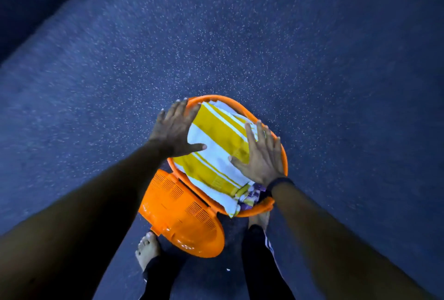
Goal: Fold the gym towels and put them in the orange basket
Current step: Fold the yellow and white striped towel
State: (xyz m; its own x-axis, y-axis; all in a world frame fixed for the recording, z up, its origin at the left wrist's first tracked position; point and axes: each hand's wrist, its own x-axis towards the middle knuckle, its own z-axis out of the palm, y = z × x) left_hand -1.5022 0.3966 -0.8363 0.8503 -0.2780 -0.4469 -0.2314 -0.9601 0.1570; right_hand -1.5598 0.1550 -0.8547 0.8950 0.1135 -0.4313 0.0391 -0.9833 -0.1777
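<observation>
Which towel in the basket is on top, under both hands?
The yellow-and-white striped towel. Both the left hand and right hand lie flat on it; the purple patterned cloth only peeks out beneath.

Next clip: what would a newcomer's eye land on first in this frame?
The bright orange basket at centre on the dark blue speckled floor, filled by a folded yellow-and-white striped towel. The left hand and right hand lie flat on the towel, fingers spread. The basket's orange lid hangs open toward the person's bare feet.
</observation>
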